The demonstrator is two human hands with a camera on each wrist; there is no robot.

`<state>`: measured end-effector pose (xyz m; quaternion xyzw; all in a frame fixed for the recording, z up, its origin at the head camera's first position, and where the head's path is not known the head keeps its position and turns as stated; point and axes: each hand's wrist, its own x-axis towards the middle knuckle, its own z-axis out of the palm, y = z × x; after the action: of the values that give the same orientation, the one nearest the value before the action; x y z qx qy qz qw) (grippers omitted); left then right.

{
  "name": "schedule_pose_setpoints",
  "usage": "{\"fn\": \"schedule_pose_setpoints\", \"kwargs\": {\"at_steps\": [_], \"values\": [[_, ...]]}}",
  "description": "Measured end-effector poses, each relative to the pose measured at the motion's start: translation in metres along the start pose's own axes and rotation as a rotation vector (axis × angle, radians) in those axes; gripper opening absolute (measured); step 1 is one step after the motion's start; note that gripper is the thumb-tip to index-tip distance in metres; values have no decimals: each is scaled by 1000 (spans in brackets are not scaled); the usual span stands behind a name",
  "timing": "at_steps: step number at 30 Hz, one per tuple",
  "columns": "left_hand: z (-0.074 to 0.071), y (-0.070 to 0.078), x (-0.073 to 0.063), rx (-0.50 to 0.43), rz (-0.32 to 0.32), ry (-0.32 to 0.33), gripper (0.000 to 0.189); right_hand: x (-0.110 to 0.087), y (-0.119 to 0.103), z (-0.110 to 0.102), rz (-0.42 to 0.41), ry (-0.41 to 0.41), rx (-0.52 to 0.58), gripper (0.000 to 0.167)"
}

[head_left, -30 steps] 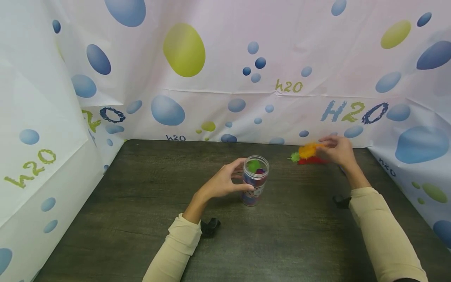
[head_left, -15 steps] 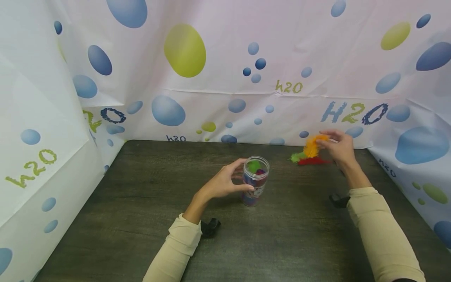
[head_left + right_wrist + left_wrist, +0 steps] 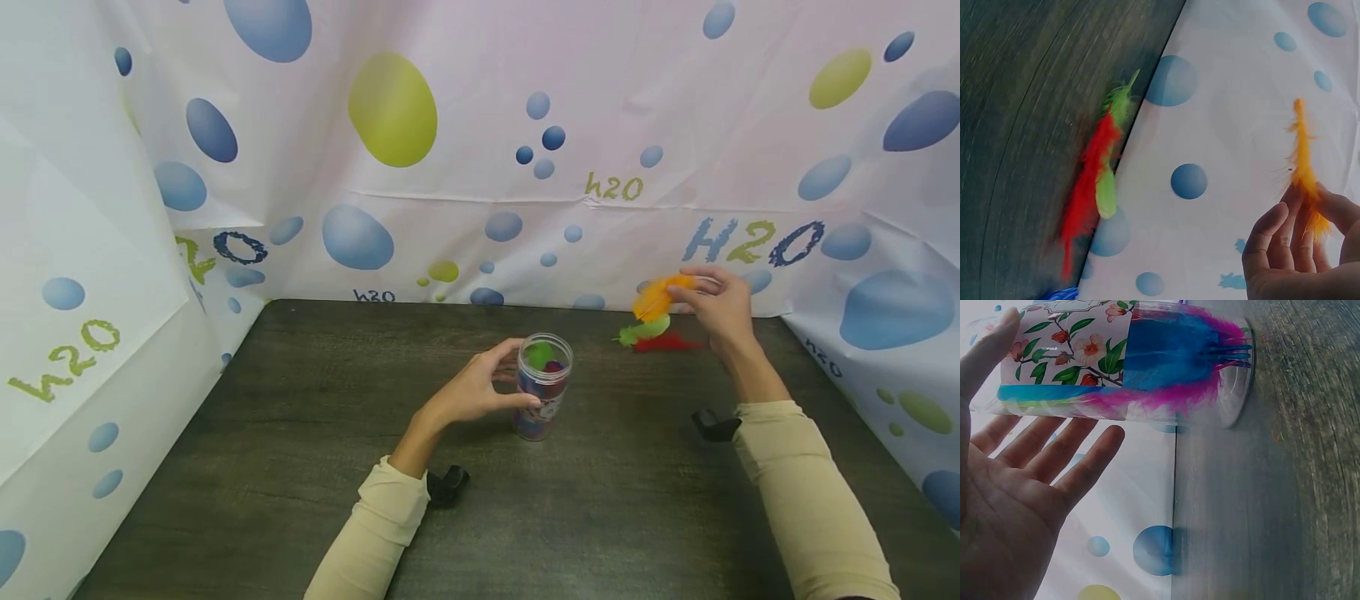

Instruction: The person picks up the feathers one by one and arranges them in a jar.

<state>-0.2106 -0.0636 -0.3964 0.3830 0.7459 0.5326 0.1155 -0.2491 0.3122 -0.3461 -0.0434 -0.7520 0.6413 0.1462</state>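
A clear jar (image 3: 542, 408) with a flower-print label stands upright on the dark table. My left hand (image 3: 474, 388) holds it, thumb in front and fingers behind. Blue and magenta feathers (image 3: 1175, 353) fill the jar in the left wrist view; something green shows near its open mouth. At the back right, my right hand (image 3: 726, 312) pinches an orange feather (image 3: 654, 300) between thumb and fingers, above the table. Below it lie a green feather (image 3: 643, 332) and a red feather (image 3: 667, 342), overlapping in the right wrist view (image 3: 1094, 169).
The dark wooden table (image 3: 337, 500) meets a bubble-printed sheet (image 3: 465, 167) along its back edge. Something blue and stringy (image 3: 1063, 294) pokes in at the bottom of the right wrist view. Black camera mounts (image 3: 448, 486) sit at the wrists.
My right hand has lifted the orange feather up off the green and red ones, which now show more fully. My left hand and the jar have stayed put.
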Motion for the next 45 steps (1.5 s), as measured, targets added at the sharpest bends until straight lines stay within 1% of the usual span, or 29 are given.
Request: {"fn": "schedule_pose_setpoints", "kwargs": {"at_steps": [3,7,11,16,22,28,37,40,44,45], "values": [[0,0,-1,1,1,2,72,-4,-3,3,3,-10,4,23],[0,-1,-1,1,5,4,72,-8,-6,8,-21,-24,31,20],[0,-1,-1,1,7,3,72,-12,-8,13,-50,-35,61,21],[0,-1,-2,3,10,2,71,-14,-11,16,-74,-47,53,21],[1,-1,-2,9,15,4,71,-18,-16,20,-92,-45,45,26],[1,0,-2,8,7,4,72,-25,-23,23,-122,-63,80,26],[1,-1,0,9,1,3,72,-37,-40,31,-153,-115,14,21],[0,-1,1,10,1,2,72,-41,-46,34,-153,-147,41,20],[0,0,1,12,2,1,72,-45,-52,40,-142,-191,117,20],[0,1,1,11,0,2,73,-46,-53,41,-142,-197,120,20]]}}
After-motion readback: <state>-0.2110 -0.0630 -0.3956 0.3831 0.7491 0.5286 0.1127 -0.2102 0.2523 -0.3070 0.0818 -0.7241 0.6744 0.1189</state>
